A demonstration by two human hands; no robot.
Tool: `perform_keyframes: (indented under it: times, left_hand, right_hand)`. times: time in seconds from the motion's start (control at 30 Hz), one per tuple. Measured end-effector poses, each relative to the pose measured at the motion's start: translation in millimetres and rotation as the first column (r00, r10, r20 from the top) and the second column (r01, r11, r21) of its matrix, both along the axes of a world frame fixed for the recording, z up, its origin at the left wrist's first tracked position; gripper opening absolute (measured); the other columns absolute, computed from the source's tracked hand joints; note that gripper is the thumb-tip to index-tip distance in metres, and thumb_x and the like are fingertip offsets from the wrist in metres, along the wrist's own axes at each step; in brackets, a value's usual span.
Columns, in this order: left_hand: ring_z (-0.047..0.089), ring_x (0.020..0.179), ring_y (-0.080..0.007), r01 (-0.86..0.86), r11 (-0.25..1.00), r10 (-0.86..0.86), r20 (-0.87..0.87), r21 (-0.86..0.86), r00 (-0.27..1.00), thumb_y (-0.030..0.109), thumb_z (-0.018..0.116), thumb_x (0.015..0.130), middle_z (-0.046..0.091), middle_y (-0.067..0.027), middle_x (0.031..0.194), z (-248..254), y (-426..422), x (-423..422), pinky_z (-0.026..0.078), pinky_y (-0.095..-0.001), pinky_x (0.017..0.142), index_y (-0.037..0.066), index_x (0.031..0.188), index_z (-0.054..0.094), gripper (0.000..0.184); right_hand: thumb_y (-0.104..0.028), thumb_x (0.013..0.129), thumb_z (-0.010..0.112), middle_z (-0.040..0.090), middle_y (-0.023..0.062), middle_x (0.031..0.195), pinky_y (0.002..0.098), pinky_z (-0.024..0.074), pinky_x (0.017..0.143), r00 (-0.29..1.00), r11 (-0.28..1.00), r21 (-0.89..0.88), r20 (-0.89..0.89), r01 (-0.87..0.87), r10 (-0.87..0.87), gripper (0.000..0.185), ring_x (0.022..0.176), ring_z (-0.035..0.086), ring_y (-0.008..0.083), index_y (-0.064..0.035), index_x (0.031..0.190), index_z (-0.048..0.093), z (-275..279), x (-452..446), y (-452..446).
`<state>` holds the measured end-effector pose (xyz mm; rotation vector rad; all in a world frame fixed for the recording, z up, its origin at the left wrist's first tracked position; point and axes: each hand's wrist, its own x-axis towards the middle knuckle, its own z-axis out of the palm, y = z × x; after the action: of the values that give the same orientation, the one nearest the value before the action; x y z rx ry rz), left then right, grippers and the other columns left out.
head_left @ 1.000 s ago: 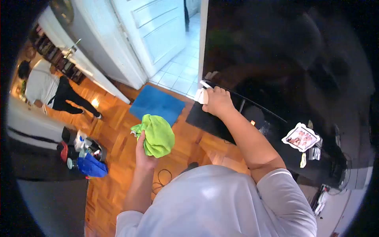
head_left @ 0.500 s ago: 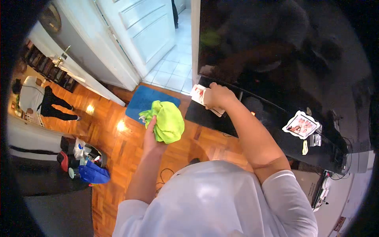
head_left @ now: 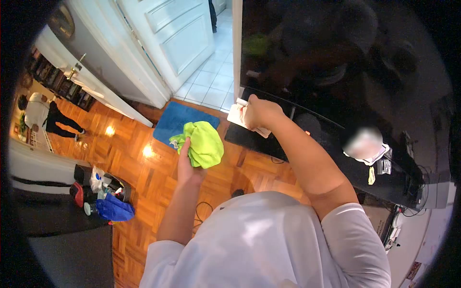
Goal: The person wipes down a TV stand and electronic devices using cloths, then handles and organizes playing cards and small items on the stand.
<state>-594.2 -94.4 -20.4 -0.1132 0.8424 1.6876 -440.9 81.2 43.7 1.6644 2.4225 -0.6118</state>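
Note:
My left hand is closed around a bunched lime-green cloth, held in front of my body with a pale tag at its left side. Over the near left end of the black TV stand, my right hand grips a flat white piece that looks like a picture frame. My fingers cover most of it, so its face is largely hidden. Farther right on the stand is a white wavy-edged picture frame, partly blurred, with a small yellow-green item beside it.
A large dark TV screen rises behind the stand. A blue mat lies before an open white door. At left, another person stands beyond a doorway, and bags sit on dark furniture. A cable crosses the parquet.
My right hand has shifted slightly left and up, and the flat white piece has tilted with it. The cloth stays in my left hand. The person at far left has moved a little.

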Motion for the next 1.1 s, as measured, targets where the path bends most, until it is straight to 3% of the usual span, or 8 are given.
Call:
perform_keyframes:
  times: [0.17, 0.23, 0.3, 0.4, 0.6, 0.7, 0.83, 1.1]
  left_hand:
    - [0.052, 0.109, -0.0252, -0.088, 0.996, 0.087, -0.219, 0.005, 0.972, 0.027, 0.056, 0.087, 0.053, -0.0062, 0.121, -4, 18, 11, 0.042, -0.0383, 0.093, 0.005, 0.122, 0.046, 0.042]
    - [0.050, 0.112, -0.0300, 0.107, 0.985, -0.163, -0.932, -0.135, 0.324, 0.026, 0.062, 0.082, 0.051, -0.0098, 0.124, -13, 36, 20, 0.041, -0.0406, 0.093, 0.006, 0.121, 0.048, 0.045]
    - [0.044, 0.117, -0.0331, 0.414, 0.908, 0.200, -0.811, -0.057, -0.549, 0.028, 0.063, 0.078, 0.046, -0.0135, 0.127, 0, 64, 33, 0.036, -0.0478, 0.096, 0.012, 0.123, 0.049, 0.049]
    - [0.035, 0.123, -0.0373, 0.376, 0.863, 0.139, -0.557, -0.338, -0.819, 0.028, 0.060, 0.080, 0.039, -0.0171, 0.133, -1, 79, 59, 0.029, -0.0518, 0.099, 0.018, 0.126, 0.047, 0.049]
    - [0.040, 0.118, -0.0372, 0.230, 0.725, -0.114, -0.443, -0.649, -0.889, 0.033, 0.050, 0.085, 0.041, -0.0190, 0.130, 4, 188, 75, 0.028, -0.0528, 0.098, 0.016, 0.127, 0.046, 0.045]
    - [0.045, 0.113, -0.0379, 0.261, 0.965, 0.209, -0.573, -0.010, -0.793, 0.029, 0.050, 0.085, 0.048, -0.0197, 0.120, -42, 234, 89, 0.031, -0.0499, 0.096, 0.013, 0.126, 0.046, 0.044]
    - [0.044, 0.113, -0.0383, 0.206, 0.961, -0.036, -0.819, -0.186, -0.573, 0.025, 0.051, 0.082, 0.049, -0.0181, 0.120, -34, 237, 99, 0.032, -0.0475, 0.096, 0.014, 0.125, 0.047, 0.044]
    - [0.029, 0.128, -0.0291, 0.537, 0.673, 0.265, -0.512, -0.509, -0.817, 0.023, 0.063, 0.074, 0.039, -0.0069, 0.135, -4, 80, 69, 0.026, -0.0506, 0.101, 0.022, 0.126, 0.048, 0.054]
  right_hand:
    - [-0.032, 0.057, 0.077, 0.063, 0.0191, 0.097, 0.0378, 0.0498, 0.077, 0.989, 0.994, -0.057, -0.118, -0.098, 0.091, 0.061, 0.091, 0.062, 0.0316, -0.0001, 0.103, 0.053, 0, 33, -12]
    - [-0.031, 0.053, 0.080, 0.063, 0.0199, 0.096, 0.0365, 0.0498, 0.077, 0.972, 0.997, -0.040, -0.226, -0.069, 0.058, 0.063, 0.091, 0.062, 0.0325, -0.0004, 0.102, 0.053, -6, 57, -22]
    - [-0.025, 0.054, 0.081, 0.063, 0.0180, 0.095, 0.0340, 0.0493, 0.077, 0.891, 0.989, -0.126, -0.436, 0.077, -0.125, 0.063, 0.088, 0.063, 0.0283, 0.0003, 0.105, 0.052, 8, 84, -44]
    - [-0.016, 0.059, 0.080, 0.063, 0.0098, 0.093, 0.0320, 0.0489, 0.076, 0.563, 0.927, -0.372, -0.759, 0.040, -0.329, 0.058, 0.082, 0.062, 0.0199, -0.0003, 0.107, 0.053, -1, 140, -71]
    - [-0.007, 0.061, 0.078, 0.060, 0.0048, 0.085, 0.0301, 0.0520, 0.069, -0.083, 0.608, -0.793, -0.609, 0.034, -0.789, 0.053, 0.076, 0.061, 0.0163, -0.0034, 0.106, 0.050, -18, 223, -120]
    - [-0.009, 0.060, 0.080, 0.059, 0.0046, 0.084, 0.0308, 0.0528, 0.067, -0.178, 0.585, -0.810, -0.582, 0.040, -0.793, 0.055, 0.073, 0.061, 0.0167, -0.0031, 0.105, 0.049, -24, 237, -140]
    - [-0.023, 0.058, 0.083, 0.057, 0.0043, 0.076, 0.0291, 0.0460, 0.050, -0.199, 0.587, -0.805, -0.591, 0.082, -0.782, 0.050, 0.061, 0.056, 0.0156, -0.0061, 0.093, 0.053, -37, 245, -153]
    - [-0.021, 0.061, 0.081, 0.050, -0.0008, 0.078, 0.0300, 0.0424, 0.058, -0.251, 0.632, -0.775, -0.614, 0.013, -0.748, 0.048, 0.063, 0.050, 0.0138, -0.0161, 0.097, 0.050, -32, 285, -148]
